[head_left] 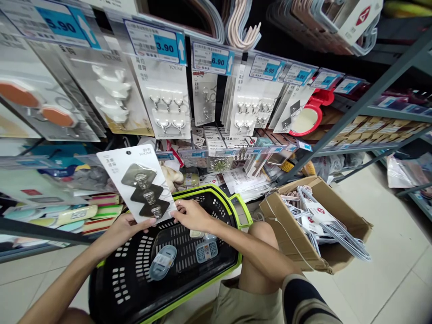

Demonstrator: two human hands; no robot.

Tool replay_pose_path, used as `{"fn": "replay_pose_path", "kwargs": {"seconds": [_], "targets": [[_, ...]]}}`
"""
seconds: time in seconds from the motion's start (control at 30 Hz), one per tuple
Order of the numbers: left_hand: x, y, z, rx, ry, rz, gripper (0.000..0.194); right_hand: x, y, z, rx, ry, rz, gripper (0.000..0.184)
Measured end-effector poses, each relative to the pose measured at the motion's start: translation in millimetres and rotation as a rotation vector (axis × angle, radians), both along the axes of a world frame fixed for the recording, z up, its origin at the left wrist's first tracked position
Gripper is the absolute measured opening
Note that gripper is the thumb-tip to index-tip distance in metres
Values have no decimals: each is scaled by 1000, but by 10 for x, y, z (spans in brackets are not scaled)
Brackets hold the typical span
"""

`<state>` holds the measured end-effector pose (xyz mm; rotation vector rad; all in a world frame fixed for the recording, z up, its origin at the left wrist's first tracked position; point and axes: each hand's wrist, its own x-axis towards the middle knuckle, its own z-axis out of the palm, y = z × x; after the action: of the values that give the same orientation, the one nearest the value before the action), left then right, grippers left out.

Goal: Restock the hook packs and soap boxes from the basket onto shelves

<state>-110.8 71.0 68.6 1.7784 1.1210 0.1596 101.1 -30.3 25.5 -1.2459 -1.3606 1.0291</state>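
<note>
A white card pack of adhesive hooks (pixel 116 173), with three dark diamond-shaped hooks down its front, is held tilted over the basket. My left hand (pixel 130 227) grips its lower left edge, thumb across the front. At its lower right corner, my right hand (pixel 192 216) pinches the card. Below both hands is a black shopping basket (pixel 116 256) with a lime-green rim and handle. Inside it lie a light blue plastic dish (pixel 163 262) and a smaller blue slotted dish (pixel 206 250), partly covered by my right forearm.
Hook packs (pixel 167 101) hang from the shelf rack ahead, under price tags (pixel 153 41). An open cardboard box (pixel 280 216) of wire hangers (pixel 324 216) stands on the floor right of the basket. A slanting grey shelf post (pixel 354 108) rises behind it.
</note>
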Motion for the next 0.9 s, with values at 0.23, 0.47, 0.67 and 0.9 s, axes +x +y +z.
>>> {"fn": "replay_pose_path", "kwargs": {"seconds": [0.23,0.47,0.67,0.9], "targets": [[19,-7,5,48,-10,-30,57,8,-23,38,-45,-62,-8,5],[-14,40,-86,107,-43,-77,54,28,-18,-6,-1,-168,-23,8],[-2,29,-113,94,-131,-129,45,52,-50,8,-22,-158,-12,13],[-107,165,-296,20,-246,-161,38,89,45,-130,-49,-211,74,28]]}}
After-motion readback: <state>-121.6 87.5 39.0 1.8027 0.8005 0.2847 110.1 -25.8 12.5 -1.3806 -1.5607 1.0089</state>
